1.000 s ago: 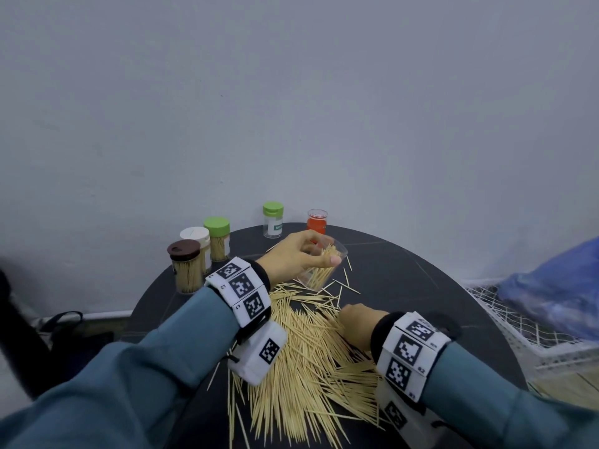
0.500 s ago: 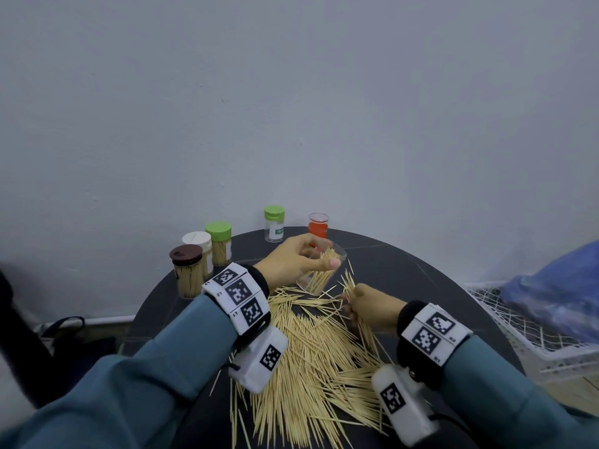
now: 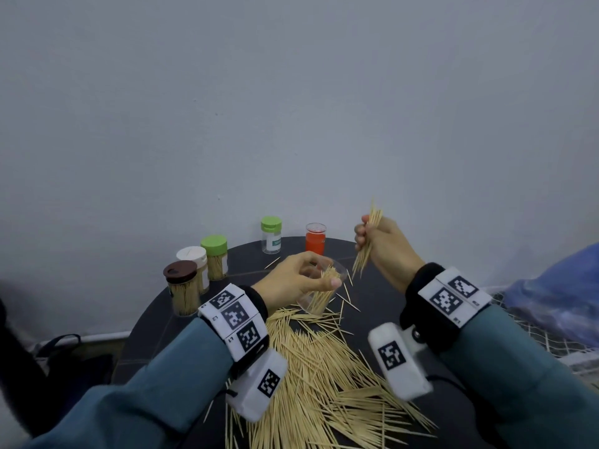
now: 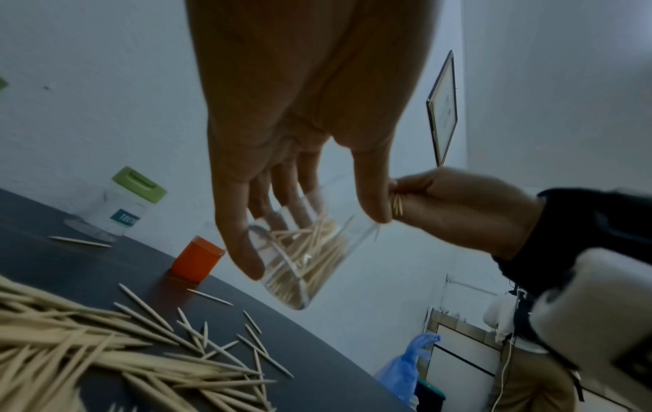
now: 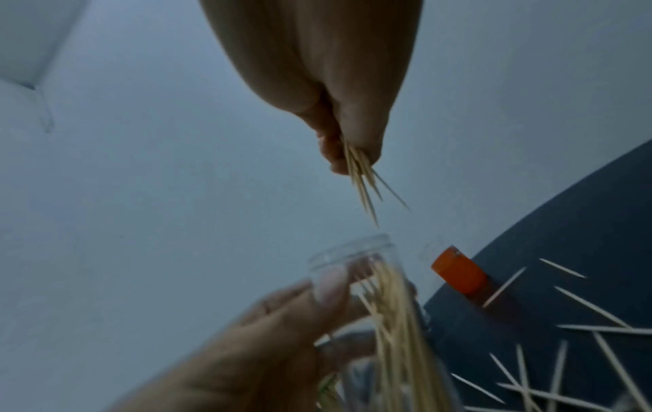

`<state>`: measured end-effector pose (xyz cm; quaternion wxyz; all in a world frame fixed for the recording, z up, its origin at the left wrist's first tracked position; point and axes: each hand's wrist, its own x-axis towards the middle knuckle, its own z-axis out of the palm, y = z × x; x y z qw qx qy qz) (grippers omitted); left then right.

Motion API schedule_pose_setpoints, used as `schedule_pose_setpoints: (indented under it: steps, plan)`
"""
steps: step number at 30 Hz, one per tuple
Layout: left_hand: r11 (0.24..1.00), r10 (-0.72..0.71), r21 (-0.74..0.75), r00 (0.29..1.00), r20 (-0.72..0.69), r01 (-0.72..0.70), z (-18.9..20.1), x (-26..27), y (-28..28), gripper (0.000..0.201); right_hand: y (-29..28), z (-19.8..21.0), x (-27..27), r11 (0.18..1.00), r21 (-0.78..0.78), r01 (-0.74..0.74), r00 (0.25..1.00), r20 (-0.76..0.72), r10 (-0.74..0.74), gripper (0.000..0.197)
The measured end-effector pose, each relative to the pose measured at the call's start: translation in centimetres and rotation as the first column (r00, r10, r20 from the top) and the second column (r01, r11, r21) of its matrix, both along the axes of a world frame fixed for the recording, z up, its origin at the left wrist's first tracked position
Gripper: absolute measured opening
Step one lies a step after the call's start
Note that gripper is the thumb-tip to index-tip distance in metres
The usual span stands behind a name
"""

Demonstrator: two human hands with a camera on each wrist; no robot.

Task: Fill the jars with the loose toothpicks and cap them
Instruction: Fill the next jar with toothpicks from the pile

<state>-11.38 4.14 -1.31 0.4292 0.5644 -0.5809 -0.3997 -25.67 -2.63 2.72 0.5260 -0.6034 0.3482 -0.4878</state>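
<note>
My left hand point(image 3: 299, 280) grips a clear open jar point(image 3: 319, 294), tilted and partly filled with toothpicks point(image 4: 310, 256), just above the round dark table point(image 3: 382, 264). My right hand point(image 3: 377, 241) is raised to the right of the jar's mouth and pinches a bundle of toothpicks point(image 3: 368, 244), tips pointing down toward the jar point(image 5: 356, 251). A large pile of loose toothpicks point(image 3: 317, 377) lies on the table in front of me. An orange cap point(image 3: 315, 243) stands at the back of the table.
At the back left stand a brown-lidded jar point(image 3: 181, 286), a white-lidded jar point(image 3: 193, 260) and a green-lidded jar point(image 3: 214, 256), all holding toothpicks. A small green-lidded jar point(image 3: 271, 234) stands further back. A white wire rack point(image 3: 531, 335) and blue bag point(image 3: 557, 293) sit at right.
My right hand left the pile with a bundle of toothpicks and rose up and to the right of the jar. The left hand kept holding the tilted jar.
</note>
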Motion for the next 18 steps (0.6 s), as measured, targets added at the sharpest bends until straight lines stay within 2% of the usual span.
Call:
schedule_pose_setpoints:
  steps: [6, 13, 18]
  plan:
    - [1.0, -0.006, 0.003, 0.998, -0.055, 0.006, 0.1, -0.1, 0.1, 0.042, 0.8, 1.3, 1.7, 0.995, -0.087, -0.054, 0.987, 0.146, 0.066, 0.03]
    - [1.0, 0.002, -0.025, 0.99, -0.144, -0.005, 0.3, -0.2, 0.3, 0.042, 2.3, -2.5, 2.1, 0.973, -0.079, -0.216, 0.973, 0.063, 0.221, 0.019]
    - [1.0, 0.019, -0.018, 0.993, -0.116, -0.021, 0.2, 0.0, 0.4, 0.037, 2.5, -3.4, 1.5, 0.956, -0.107, -0.274, 0.956, 0.075, 0.282, 0.017]
